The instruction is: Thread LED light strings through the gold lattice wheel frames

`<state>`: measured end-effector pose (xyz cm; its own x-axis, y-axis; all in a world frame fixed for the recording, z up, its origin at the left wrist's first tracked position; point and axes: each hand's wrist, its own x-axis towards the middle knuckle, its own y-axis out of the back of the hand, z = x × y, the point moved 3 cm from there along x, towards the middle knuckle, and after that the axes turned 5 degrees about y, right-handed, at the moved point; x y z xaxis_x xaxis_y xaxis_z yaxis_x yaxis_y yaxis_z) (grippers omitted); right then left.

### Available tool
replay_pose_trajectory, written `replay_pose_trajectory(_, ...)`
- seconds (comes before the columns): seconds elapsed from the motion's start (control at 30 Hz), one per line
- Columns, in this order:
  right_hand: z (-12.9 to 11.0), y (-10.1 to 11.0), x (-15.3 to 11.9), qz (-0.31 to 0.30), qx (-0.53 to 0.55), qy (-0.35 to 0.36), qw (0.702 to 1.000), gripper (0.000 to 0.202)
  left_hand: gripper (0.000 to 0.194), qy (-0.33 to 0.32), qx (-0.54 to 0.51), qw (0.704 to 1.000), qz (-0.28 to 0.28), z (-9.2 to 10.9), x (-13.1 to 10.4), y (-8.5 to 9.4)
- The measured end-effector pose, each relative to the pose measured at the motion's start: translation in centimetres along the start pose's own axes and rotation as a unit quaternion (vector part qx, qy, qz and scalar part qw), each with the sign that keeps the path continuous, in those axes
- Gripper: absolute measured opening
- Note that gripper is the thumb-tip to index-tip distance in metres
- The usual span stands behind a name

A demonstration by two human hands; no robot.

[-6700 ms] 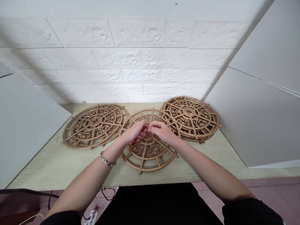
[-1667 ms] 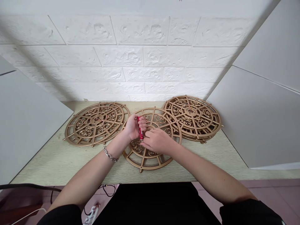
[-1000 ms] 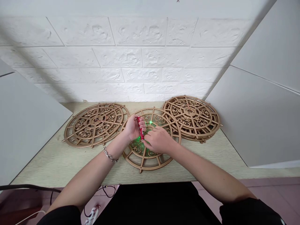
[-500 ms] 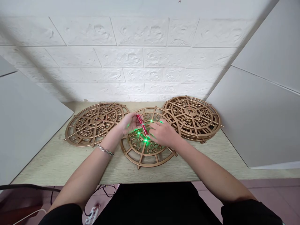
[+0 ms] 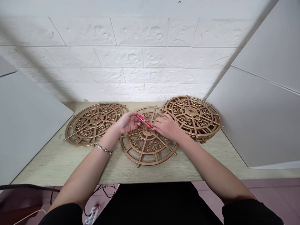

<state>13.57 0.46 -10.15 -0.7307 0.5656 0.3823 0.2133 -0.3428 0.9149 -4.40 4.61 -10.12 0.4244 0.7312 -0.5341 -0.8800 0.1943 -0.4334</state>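
Two red batteries (image 5: pixel 143 120) are held end to end in a slanting line, with a silvery band where they meet. My left hand (image 5: pixel 129 122) is closed round their upper left end. At the lower right end, my right hand (image 5: pixel 166 125) has its fingertips pressed on them; whether it also pinches a thin wire is too small to tell. Right under both hands lies a round gold openwork frame (image 5: pixel 153 163) with scroll ornaments, flat on the table. A fine wire runs near my left fingers over it.
Another gold round frame (image 5: pixel 81 144) lies at the left, and a stack of them (image 5: pixel 211 132) at the right, touching the middle one. A white brick-pattern wall (image 5: pixel 145 75) stands behind the table (image 5: pixel 58 162). Cables and a power strip (image 5: pixel 92 215) are on the floor.
The green lights that glowed around my hands are off. The batteries have turned to a flatter slant, and my right hand has moved slightly right and up.
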Motion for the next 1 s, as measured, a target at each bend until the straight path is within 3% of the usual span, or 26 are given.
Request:
replay_pose_trajectory(0.2,-0.4,0.4,0.2,0.023,0.045,0.005,0.999,0.02,0.042,-0.052,-0.002,0.999,0.003,-0.2,0.0,-0.9)
replay_pose_trajectory(0.37,-1.0,0.9,0.5,-0.007,0.116,0.005,0.993,0.019,0.044,-0.052,-0.003,0.998,-0.029,-0.4,-0.1,-1.4)
replay_pose_trajectory(0.57,-0.5,1.0,0.6,-0.012,0.257,-0.11,0.96,0.032,0.047,-0.082,0.015,0.996,0.028,-0.3,-0.3,-1.2)
replay_pose_trajectory(0.63,-0.3,0.7,0.7,-0.012,0.265,-0.16,0.951,0.026,0.047,-0.084,0.051,0.994,0.049,-0.3,-0.4,-1.1)
replay_pose_trajectory(0.73,-0.3,0.3,0.9,-0.013,0.262,-0.183,0.947,0.019,0.036,-0.069,0.117,0.99,0.041,-0.6,-0.6,-1.5)
replay_pose_trajectory(0.87,-0.8,0.0,0.9,-0.023,0.242,-0.144,0.959,0.016,0.019,-0.061,0.183,0.981,0.004,-1.4,-0.6,-2.3)
replay_pose_trajectory(1.0,-0.6,0.1,0.8,0.005,0.251,-0.163,0.954,0.009,0.015,-0.094,0.22,0.971,-0.007,-2.0,-0.4,-2.8)
